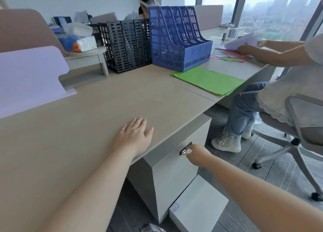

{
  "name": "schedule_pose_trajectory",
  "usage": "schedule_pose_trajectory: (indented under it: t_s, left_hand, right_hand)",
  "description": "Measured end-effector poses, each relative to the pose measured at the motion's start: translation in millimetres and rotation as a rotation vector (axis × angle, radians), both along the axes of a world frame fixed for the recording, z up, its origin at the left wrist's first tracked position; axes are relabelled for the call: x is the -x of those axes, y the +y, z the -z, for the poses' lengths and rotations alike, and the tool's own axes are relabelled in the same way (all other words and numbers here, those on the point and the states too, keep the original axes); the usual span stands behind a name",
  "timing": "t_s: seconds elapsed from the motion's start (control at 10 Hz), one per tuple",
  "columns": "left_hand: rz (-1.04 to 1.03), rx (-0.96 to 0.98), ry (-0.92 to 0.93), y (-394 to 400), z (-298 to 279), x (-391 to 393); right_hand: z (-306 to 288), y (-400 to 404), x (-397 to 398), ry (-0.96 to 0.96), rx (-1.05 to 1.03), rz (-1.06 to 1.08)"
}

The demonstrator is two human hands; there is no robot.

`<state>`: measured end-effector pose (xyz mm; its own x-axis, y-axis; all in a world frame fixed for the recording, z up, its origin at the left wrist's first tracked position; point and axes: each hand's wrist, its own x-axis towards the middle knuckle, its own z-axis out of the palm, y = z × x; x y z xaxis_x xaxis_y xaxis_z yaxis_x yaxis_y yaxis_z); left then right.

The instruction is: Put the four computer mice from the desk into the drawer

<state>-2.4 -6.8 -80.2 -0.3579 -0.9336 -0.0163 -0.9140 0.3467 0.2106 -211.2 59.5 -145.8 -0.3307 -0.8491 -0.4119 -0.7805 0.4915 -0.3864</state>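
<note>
On smooth beige desk, left hand flat, open; right hand pinching drawer's metal handle.

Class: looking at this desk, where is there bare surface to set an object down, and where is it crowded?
Free: the wide bare desktop between the left hand, the lilac divider and the green paper. Crowded: the back edge, with the black file rack beside the blue file rack.
</note>
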Motion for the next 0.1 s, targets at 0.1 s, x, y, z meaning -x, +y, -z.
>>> schedule_pose_trajectory:
  t_s: [0.1]
  left_hand:
    - [-0.012,0.01,-0.002,6.6,0.2,-13.2]
  right_hand:
    - [-19.5,14.4,3.4,0.045,-0.036,-0.04]
